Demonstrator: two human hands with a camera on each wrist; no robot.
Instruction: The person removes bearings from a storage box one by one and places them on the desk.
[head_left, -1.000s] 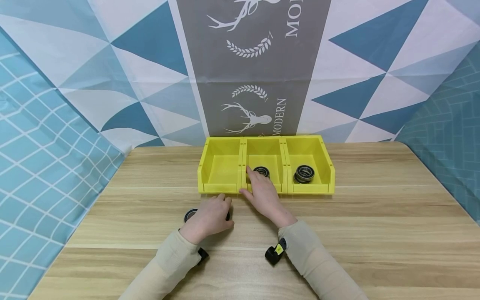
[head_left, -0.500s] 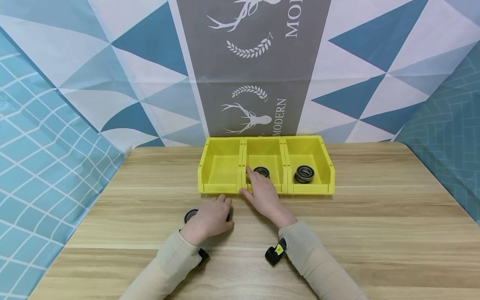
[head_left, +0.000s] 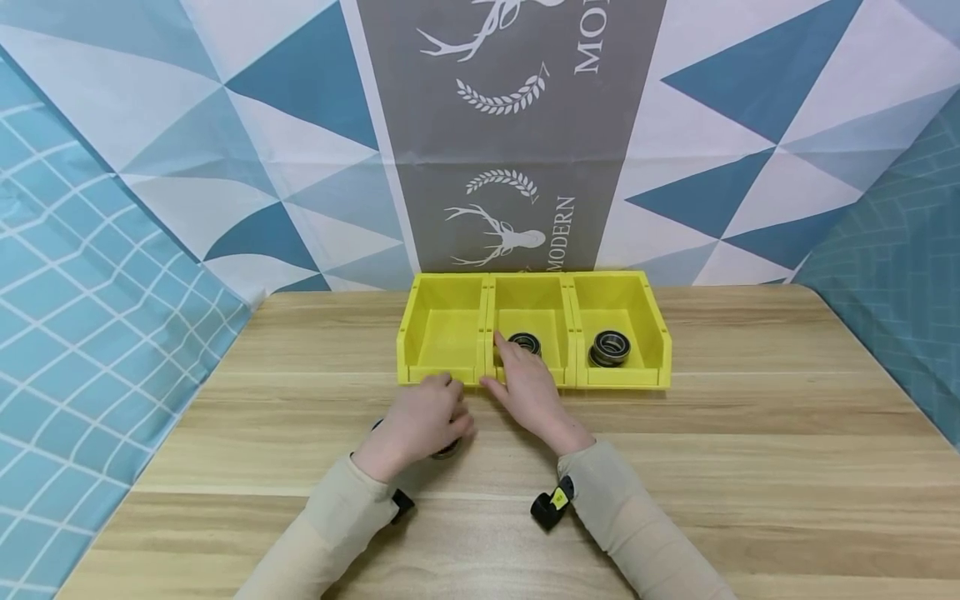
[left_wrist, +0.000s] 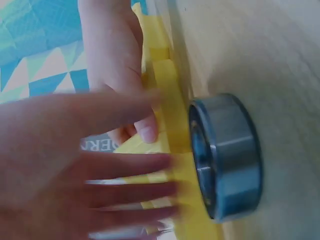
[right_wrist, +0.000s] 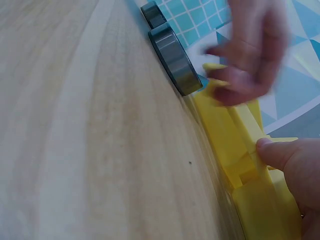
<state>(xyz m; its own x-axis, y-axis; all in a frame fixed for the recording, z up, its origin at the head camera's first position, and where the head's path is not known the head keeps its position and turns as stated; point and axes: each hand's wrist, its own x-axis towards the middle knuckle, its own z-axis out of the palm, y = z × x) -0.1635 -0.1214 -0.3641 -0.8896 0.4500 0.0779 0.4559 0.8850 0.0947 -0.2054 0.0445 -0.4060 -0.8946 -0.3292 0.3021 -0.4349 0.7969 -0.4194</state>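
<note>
My left hand (head_left: 416, 425) is above the table just in front of the yellow bins, its fingers blurred and extended in the left wrist view. Beside those fingers, apart from them, a ball bearing (left_wrist: 227, 157) stands on the wood with its steel outer ring showing. A second bearing (right_wrist: 152, 15) lies further left, mostly hidden by the hand in the head view. My right hand (head_left: 528, 392) holds the front left corner of the middle yellow bin (head_left: 528, 292); its thumb (right_wrist: 275, 152) presses on the front lip and the fingers reach inside. Behind them lies another bearing (head_left: 525, 342).
The right yellow bin (head_left: 606, 296) has two bearings (head_left: 610, 348), one leaning on the other. The left yellow bin (head_left: 450, 333) joins the middle one. Bins stand on a wooden table (head_left: 750, 433) before a patterned backdrop (head_left: 517, 142).
My left hand has risen off the bearing and shifted slightly toward the bins, uncovering part of that bearing. The right hand keeps its place at the middle bin.
</note>
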